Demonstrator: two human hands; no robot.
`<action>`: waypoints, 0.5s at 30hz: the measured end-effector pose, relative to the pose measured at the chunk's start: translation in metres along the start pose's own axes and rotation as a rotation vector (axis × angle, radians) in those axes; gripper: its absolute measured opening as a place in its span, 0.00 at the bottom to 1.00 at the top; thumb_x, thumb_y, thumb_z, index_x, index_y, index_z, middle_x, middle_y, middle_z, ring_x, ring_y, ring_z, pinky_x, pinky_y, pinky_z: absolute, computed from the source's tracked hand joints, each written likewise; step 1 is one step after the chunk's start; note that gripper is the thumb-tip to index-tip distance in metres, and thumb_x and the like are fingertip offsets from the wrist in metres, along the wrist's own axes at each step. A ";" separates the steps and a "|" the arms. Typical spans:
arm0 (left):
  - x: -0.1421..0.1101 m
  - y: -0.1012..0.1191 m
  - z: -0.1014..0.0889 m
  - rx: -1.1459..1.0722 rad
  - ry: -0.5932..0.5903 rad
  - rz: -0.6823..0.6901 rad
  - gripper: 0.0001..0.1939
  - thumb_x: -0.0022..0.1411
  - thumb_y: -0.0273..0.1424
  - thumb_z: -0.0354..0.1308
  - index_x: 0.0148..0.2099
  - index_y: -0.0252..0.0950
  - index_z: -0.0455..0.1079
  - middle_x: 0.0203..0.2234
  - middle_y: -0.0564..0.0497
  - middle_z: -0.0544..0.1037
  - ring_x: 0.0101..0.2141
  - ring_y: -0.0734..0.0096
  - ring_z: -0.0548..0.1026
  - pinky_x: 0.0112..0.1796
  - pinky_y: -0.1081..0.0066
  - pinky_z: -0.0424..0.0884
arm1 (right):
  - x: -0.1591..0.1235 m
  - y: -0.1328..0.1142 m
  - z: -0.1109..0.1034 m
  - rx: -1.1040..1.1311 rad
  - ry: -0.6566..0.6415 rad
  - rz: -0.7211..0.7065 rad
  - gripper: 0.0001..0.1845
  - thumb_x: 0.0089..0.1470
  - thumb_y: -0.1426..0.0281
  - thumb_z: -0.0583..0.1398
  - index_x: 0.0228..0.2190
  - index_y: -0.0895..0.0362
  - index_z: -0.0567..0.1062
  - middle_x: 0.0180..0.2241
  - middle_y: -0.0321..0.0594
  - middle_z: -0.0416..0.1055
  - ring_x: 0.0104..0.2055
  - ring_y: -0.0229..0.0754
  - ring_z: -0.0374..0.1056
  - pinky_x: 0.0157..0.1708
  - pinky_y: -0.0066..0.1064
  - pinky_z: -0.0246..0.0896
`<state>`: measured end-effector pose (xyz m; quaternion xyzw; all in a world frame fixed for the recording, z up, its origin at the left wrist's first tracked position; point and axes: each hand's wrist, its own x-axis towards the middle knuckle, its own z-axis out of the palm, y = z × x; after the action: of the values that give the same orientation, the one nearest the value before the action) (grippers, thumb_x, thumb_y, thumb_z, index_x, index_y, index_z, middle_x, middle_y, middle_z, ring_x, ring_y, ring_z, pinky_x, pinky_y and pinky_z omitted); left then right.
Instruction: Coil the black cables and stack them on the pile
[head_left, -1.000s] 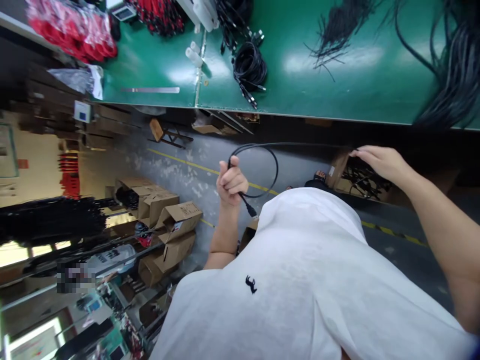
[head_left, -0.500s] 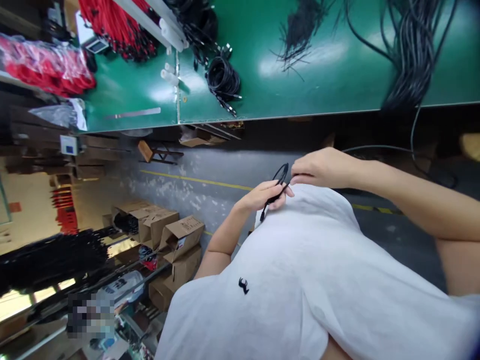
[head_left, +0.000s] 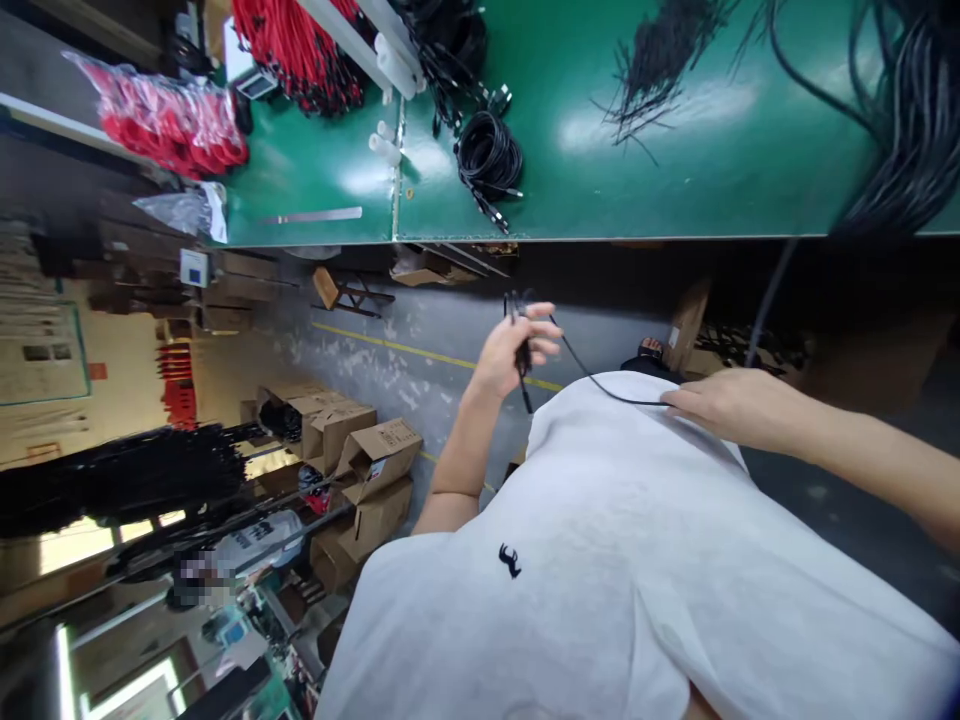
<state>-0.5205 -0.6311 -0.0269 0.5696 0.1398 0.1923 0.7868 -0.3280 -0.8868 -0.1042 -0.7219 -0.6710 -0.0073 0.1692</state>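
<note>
A black cable (head_left: 600, 386) runs between my two hands in front of the white shirt. Gathered loops and a connector end of it sit in my left hand (head_left: 517, 345), whose fingers curl round them. My right hand (head_left: 724, 405) pinches the cable farther along, low and to the right. Between the hands the cable sags in a shallow curve. Its far end past my right hand cannot be made out.
A green workbench (head_left: 600, 200) runs along the top. On it lie a coiled black cable bundle (head_left: 489, 155), loose black cables (head_left: 915, 140), thin black ties (head_left: 664, 60) and red cables (head_left: 300, 50). Cardboard boxes (head_left: 379, 460) and a wooden stool (head_left: 326, 288) stand on the floor.
My right hand has moved away to the right and down, drawing out a length of cable. My left hand has risen slightly with the loops. The view has shifted.
</note>
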 end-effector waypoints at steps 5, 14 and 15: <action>0.010 -0.039 0.032 0.123 -0.376 -0.274 0.20 0.60 0.43 0.65 0.45 0.31 0.73 0.38 0.40 0.83 0.40 0.62 0.82 0.44 0.66 0.76 | 0.062 -0.029 -0.065 -0.019 0.039 -0.288 0.21 0.67 0.62 0.48 0.37 0.57 0.78 0.32 0.44 0.76 0.31 0.40 0.67 0.29 0.31 0.48; 0.003 -0.029 0.036 0.000 -0.609 -0.487 0.21 0.55 0.45 0.66 0.35 0.29 0.75 0.09 0.57 0.65 0.10 0.81 0.58 0.15 0.78 0.58 | 0.066 0.004 -0.070 0.183 -0.020 -0.180 0.22 0.67 0.56 0.49 0.36 0.54 0.77 0.33 0.38 0.74 0.35 0.39 0.67 0.34 0.29 0.54; 0.001 -0.026 0.036 -0.031 -0.607 -0.489 0.19 0.57 0.44 0.65 0.34 0.29 0.75 0.07 0.60 0.59 0.09 0.82 0.53 0.13 0.79 0.55 | 0.067 0.017 -0.067 0.188 -0.012 -0.158 0.23 0.68 0.56 0.48 0.39 0.55 0.78 0.36 0.40 0.75 0.38 0.39 0.68 0.37 0.29 0.56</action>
<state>-0.5004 -0.6686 -0.0404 0.5386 0.0292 -0.1760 0.8235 -0.2906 -0.8400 -0.0292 -0.6477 -0.7245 0.0468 0.2311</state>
